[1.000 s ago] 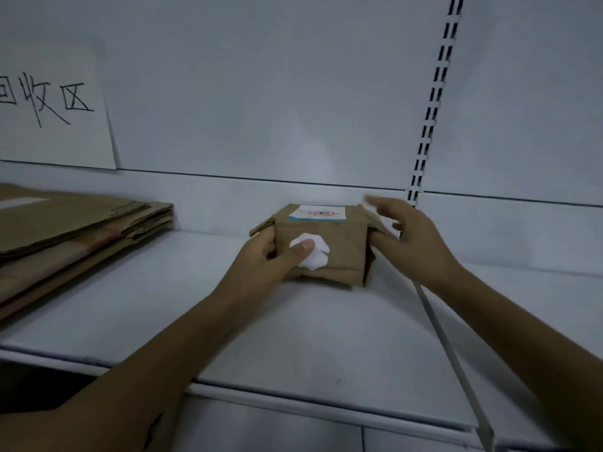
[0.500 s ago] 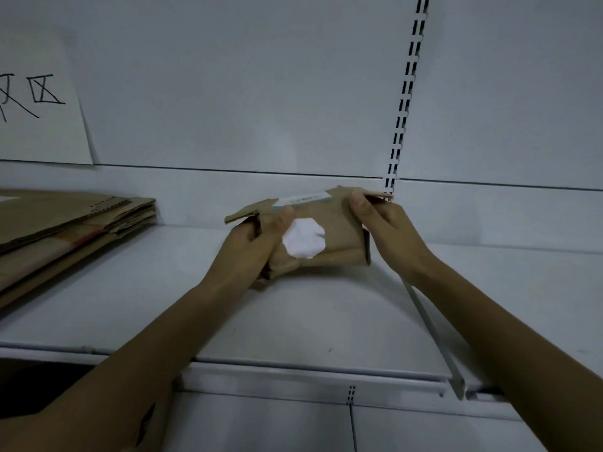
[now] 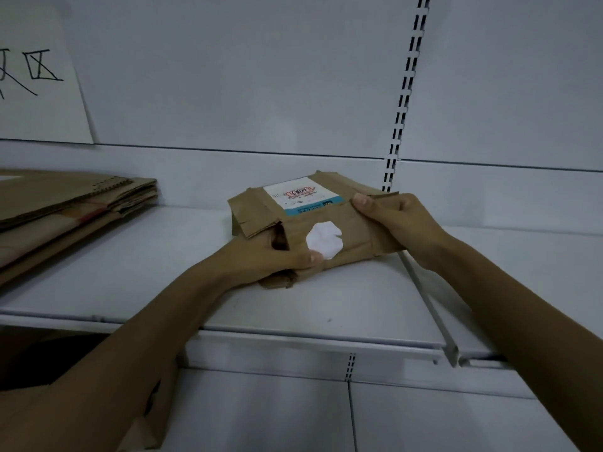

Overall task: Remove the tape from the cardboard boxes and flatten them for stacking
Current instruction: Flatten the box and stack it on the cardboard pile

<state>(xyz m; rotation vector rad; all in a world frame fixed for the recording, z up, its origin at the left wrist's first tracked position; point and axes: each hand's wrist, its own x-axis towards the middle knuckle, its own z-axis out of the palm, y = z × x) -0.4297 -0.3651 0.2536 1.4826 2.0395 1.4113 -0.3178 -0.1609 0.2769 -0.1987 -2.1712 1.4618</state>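
A small brown cardboard box [image 3: 352, 230], pressed nearly flat, lies on the white shelf [image 3: 326, 295]. It carries a white and blue label [image 3: 301, 197] on its far face and a white round patch [image 3: 324, 239] on its near face. My left hand [image 3: 267, 256] grips its near left corner, thumb beside the white patch. My right hand [image 3: 398, 220] holds its right end, thumb on top. Its loose flaps stick out to the left.
A stack of flattened cardboard boxes [image 3: 65, 210] lies on the shelf at the left. A paper sign [image 3: 36, 76] with handwriting hangs on the back wall. A slotted upright [image 3: 404, 93] runs up the wall, and a thin divider rail [image 3: 427, 301] crosses the shelf at the right.
The box has been tipped and pressed flatter, so its labelled face now shows on top. My right hand went from open beside the box to gripping its right end.
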